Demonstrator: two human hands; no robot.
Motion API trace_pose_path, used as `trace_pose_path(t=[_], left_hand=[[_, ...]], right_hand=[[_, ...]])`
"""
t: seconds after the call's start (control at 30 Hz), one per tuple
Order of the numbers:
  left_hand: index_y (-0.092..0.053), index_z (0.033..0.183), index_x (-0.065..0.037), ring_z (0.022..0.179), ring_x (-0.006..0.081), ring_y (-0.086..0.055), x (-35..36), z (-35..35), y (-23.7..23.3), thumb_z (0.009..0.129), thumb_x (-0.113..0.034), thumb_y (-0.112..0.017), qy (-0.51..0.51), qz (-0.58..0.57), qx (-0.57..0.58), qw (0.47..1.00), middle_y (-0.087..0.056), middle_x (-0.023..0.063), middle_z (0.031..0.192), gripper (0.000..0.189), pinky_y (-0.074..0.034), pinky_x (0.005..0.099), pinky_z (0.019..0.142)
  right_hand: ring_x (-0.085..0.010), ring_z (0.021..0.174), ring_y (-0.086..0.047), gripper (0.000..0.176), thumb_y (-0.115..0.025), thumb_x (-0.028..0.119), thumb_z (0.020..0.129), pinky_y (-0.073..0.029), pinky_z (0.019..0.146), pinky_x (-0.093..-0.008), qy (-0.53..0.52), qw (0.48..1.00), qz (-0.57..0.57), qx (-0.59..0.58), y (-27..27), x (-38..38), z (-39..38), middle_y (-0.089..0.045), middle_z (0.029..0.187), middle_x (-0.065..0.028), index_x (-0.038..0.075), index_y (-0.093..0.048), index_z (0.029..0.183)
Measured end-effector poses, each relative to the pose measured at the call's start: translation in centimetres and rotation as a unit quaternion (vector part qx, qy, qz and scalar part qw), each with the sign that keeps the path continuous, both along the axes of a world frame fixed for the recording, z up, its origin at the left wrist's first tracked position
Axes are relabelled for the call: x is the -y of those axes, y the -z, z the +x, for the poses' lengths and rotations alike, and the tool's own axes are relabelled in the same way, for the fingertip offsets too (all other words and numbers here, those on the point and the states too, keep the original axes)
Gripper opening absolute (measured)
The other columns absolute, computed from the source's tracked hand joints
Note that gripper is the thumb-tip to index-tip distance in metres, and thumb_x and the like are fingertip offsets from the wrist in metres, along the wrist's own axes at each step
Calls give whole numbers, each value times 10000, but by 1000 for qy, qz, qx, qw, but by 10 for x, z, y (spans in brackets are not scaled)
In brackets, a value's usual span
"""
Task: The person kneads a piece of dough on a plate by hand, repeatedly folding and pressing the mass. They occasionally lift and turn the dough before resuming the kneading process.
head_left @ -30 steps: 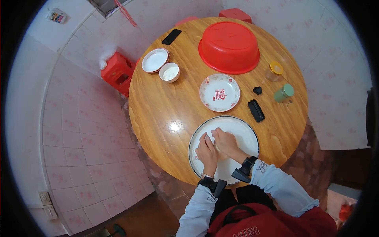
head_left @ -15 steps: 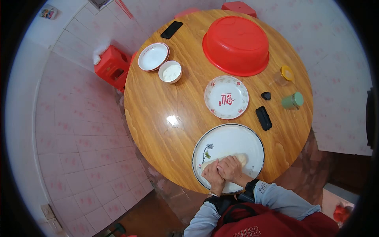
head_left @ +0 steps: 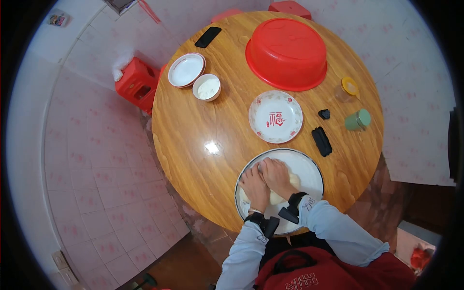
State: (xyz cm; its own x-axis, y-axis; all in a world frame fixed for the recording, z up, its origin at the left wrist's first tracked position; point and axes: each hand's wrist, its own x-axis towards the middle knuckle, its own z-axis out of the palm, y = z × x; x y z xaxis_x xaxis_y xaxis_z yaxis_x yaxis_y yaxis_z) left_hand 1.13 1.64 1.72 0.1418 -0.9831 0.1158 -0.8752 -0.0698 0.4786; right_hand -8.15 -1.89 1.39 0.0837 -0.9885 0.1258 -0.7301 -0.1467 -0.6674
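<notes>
A pale lump of dough [head_left: 276,197] lies on a large white round plate [head_left: 308,169] with a dark rim, near the table's front edge. My left hand [head_left: 254,187] is on the dough's left part, its fingers curled over the far side. Close beside it, my right hand [head_left: 278,178] grips the far middle of the dough, fingers bent. Both hands cover much of the dough, so its far edge and the fingertips are partly hidden. Just beyond the large plate sits a smaller white plate [head_left: 275,117] with red markings.
An upturned red basin [head_left: 287,53] stands at the back of the wooden table [head_left: 188,159]. At left are stacked dishes [head_left: 186,70], a bowl of white powder [head_left: 208,88] and a phone [head_left: 208,37]. A yellow-lidded jar [head_left: 348,89], green-lidded container [head_left: 358,120] and black case [head_left: 322,141] stand right.
Both hands have moved forward, away from my body, over the dough to its far side. The dough has changed from a long roll to a wider, folded-looking lump.
</notes>
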Motion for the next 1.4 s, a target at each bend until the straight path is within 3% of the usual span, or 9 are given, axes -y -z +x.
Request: trace_pose_path(t=[0.17, 0.23, 0.33, 0.37, 0.43, 0.5, 0.63, 1.13, 1.4], left_hand=[[-581, 1242, -93, 902, 288, -598, -10, -3, 0, 990, -205, -462, -31, -53, -31, 998, -676, 96, 959, 300, -382, 445, 857], [-594, 1214, -62, 807, 296, -648, -21, 0, 1, 1000, -193, -450, -69, -18, -244, 967, -690, 107, 816, 289, -438, 433, 778], [-606, 1194, -39, 703, 302, -670, -43, 7, -11, 988, -149, -461, -56, -22, -279, 958, -678, 115, 698, 274, -466, 419, 694], [-629, 1185, -67, 868, 246, -618, -53, 2, -27, 969, -132, -513, -73, 57, -253, 963, -685, 69, 875, 254, -338, 396, 881], [-623, 1201, -65, 898, 251, -603, -74, -8, -28, 959, -132, -523, -48, -17, -183, 982, -672, 84, 915, 270, -336, 400, 881], [-601, 1241, -54, 958, 272, -557, -92, -11, -31, 932, -145, -547, -32, -88, -153, 984, -625, 108, 1009, 327, -330, 418, 889], [-603, 1216, -39, 976, 301, -537, -121, -6, -16, 895, -213, -598, -28, -92, -130, 987, -620, 128, 1072, 365, -336, 412, 889], [-582, 1259, -55, 978, 279, -537, -40, 12, -1, 916, -226, -566, -17, -14, -99, 995, -633, 85, 1056, 383, -331, 417, 897], [-588, 1189, -49, 894, 397, -596, -15, 12, 6, 966, -206, -515, -56, -25, -100, 993, -652, 197, 964, 283, -438, 481, 753]], right_hand=[[-371, 741, -639, 294, -472, 287, 968, -475, 680, -518, -11, 998, 54, -18, 1, -13, -3, -658, 743, -174, 49, -589, 839], [-375, 716, -635, 298, -475, 289, 968, -475, 665, -529, 4, 999, 36, -2, -4, -20, -8, -652, 724, -174, 49, -589, 835], [-383, 746, -635, 270, -493, 265, 962, -476, 675, -520, 34, 988, 102, 112, -32, -39, -12, -653, 745, -183, 36, -585, 852], [-379, 768, -620, 246, -504, 252, 955, -470, 690, -499, -11, 990, 132, 54, -55, -49, -12, -645, 769, -176, 43, -588, 858], [-375, 790, -605, 222, -514, 240, 948, -463, 705, -478, -50, 986, 162, -5, -66, -69, -12, -637, 792, -168, 50, -592, 865], [-324, 796, -578, 130, -573, 199, 904, -445, 708, -434, -71, 996, -31, 39, -61, -90, -11, -612, 821, -116, 81, -593, 852], [-220, 740, -538, 112, -649, 200, 828, -415, 716, -378, -112, 980, -162, -30, -45, -114, -10, -569, 770, -30, 112, -582, 845], [-252, 769, -529, 94, -599, 169, 878, -382, 742, -404, -119, 985, -122, -14, -6, -32, 7, -558, 785, -67, 90, -565, 843], [-299, 718, -615, 201, -541, 237, 929, -439, 661, -441, -82, 995, -32, -39, 4, -7, 15, -637, 735, -110, 82, -593, 811]])
